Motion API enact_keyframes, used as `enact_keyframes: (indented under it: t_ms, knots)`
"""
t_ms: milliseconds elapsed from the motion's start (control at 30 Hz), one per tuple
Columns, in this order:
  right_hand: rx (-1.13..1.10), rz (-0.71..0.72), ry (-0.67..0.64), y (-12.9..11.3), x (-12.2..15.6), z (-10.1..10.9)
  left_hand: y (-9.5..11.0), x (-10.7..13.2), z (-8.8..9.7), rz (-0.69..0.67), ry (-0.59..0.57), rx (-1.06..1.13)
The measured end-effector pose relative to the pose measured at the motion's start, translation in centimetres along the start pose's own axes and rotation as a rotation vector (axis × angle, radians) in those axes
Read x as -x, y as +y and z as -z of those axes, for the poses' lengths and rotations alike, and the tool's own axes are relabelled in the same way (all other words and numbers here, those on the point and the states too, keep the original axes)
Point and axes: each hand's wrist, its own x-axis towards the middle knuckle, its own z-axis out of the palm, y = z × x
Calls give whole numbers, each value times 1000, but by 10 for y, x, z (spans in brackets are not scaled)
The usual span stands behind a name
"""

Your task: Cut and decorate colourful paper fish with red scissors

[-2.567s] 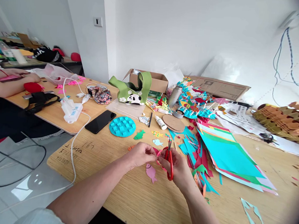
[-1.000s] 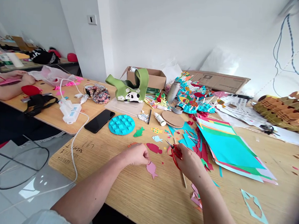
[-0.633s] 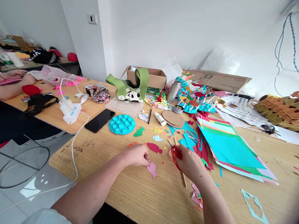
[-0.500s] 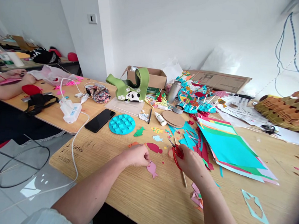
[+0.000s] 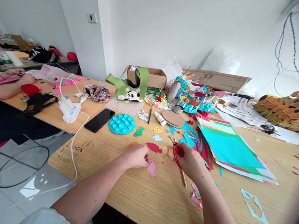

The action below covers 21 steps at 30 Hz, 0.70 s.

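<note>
Right hand [image 5: 191,160]: clenched on red scissors [image 5: 176,155], blades pointing far.
Left hand [image 5: 136,156]: curled against pink fish [image 5: 151,169], perhaps steadying it; grip unclear.
Table [image 5: 138,193]: paper scraps within reach.

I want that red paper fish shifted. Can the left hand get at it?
Probably yes. The left hand sits just below the red paper fish, with only bare tabletop between them; the scissors are in the right hand, further over.

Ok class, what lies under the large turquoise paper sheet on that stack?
Edges of green and pink paper sheets stick out beneath the large turquoise paper sheet. The rest of them is covered, so their full extent and number cannot be seen.
</note>
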Motion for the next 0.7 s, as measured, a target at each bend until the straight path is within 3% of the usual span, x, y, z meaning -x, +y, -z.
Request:
enact_keyframes:
  t_ms: [233,700]
  knots:
    - [-142,150,-78,-5,3,-8,-2,1,3,-16,-33,2]
    - [-128,150,-57,-6,2,-10,1,2,4,-35,34,-77]
